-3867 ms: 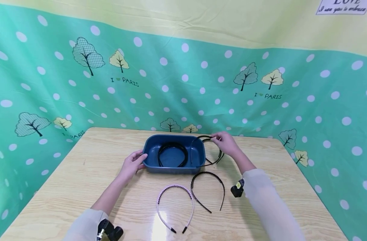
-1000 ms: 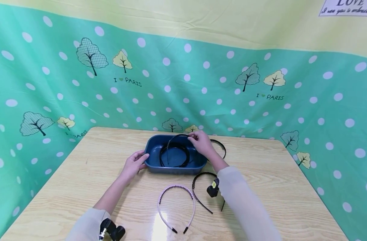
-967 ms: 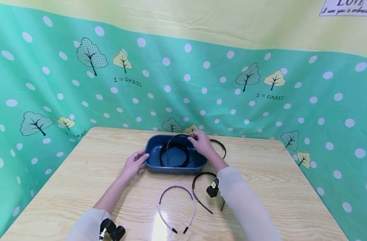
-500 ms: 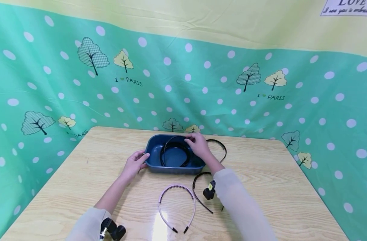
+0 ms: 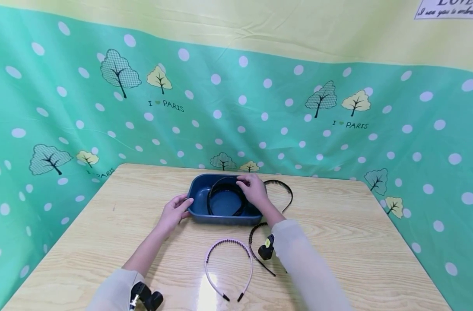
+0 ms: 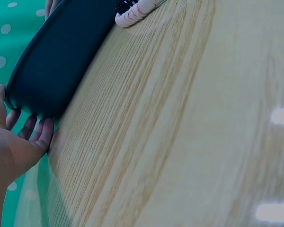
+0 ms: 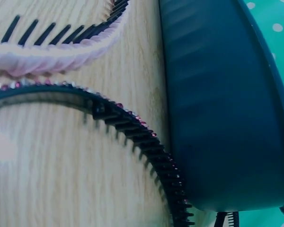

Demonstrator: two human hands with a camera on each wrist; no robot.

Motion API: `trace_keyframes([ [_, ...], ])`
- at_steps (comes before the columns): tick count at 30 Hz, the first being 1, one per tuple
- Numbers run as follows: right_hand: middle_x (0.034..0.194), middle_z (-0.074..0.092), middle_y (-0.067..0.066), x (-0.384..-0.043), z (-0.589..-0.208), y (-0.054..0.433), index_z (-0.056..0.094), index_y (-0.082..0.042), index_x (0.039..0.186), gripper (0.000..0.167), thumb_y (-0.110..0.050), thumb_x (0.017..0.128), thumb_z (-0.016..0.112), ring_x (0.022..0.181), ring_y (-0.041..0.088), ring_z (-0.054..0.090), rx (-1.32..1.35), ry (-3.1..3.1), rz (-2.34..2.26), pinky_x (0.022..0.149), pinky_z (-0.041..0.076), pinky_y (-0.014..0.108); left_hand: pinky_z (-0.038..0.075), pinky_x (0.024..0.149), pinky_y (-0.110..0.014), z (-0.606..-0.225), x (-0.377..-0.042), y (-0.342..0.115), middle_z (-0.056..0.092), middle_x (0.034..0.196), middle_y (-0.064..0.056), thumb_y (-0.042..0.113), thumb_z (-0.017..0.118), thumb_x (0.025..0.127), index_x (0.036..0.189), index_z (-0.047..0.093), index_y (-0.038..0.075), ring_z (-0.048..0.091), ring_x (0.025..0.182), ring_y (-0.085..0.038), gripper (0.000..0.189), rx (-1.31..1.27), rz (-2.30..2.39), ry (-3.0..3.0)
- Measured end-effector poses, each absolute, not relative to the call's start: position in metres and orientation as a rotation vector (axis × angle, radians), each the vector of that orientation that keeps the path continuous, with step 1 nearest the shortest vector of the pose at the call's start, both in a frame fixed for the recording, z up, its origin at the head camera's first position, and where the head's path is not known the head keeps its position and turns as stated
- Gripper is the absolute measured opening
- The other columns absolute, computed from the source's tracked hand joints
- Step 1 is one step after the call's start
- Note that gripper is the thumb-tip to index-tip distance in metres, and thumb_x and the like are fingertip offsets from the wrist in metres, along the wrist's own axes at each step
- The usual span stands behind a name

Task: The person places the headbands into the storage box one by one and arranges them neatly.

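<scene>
A dark blue plastic box [image 5: 225,219] stands toward the back of the table. My left hand [image 5: 175,211] grips its left end, thumb over the rim and fingers against the outer wall. My right hand [image 5: 254,191] is over the box's right half and pinches a black headband [image 5: 209,198] by its top, the band arching inside the box. More black headband [image 5: 241,208] lies on the box floor under it. In the right wrist view the right hand is out of sight; the box wall [image 7: 222,118] fills the right side.
A pink-wrapped toothed headband [image 5: 229,239] lies in front of the box. Beside it a black headband with small stones [image 5: 252,246] is partly covered by the right arm. Another black headband [image 5: 287,188] lies right of the box. A patterned cloth [image 5: 236,99] hangs behind the table.
From beyond the box's right end, my right hand has come left over the box with a black headband and lowered it slightly. My left hand keeps its grip on the box.
</scene>
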State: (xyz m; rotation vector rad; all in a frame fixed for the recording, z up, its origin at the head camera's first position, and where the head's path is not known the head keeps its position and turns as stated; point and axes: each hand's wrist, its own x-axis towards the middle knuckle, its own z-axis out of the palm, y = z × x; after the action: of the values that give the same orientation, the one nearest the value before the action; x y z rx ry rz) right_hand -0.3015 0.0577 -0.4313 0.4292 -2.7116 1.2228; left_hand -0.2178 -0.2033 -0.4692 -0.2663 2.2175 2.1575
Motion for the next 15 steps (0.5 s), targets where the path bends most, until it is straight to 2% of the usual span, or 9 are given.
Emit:
trace_keyframes([
  [15,0.097,0.058,0.004,-0.302,-0.434,0.057,0.069,-0.016,0.11,0.022,-0.025,0.092,0.06,0.08,0.016,0.053,0.403,-2.726,1.264,0.063,0.046,0.027,0.055,0.077,-0.019,-0.4693,-0.2171,-0.2022,0.048,0.131,-0.022,0.033,0.057,0.093,0.137,0.041,-0.001,0.063,0.095,-0.01,0.058,-0.276,2.168,2.226],
])
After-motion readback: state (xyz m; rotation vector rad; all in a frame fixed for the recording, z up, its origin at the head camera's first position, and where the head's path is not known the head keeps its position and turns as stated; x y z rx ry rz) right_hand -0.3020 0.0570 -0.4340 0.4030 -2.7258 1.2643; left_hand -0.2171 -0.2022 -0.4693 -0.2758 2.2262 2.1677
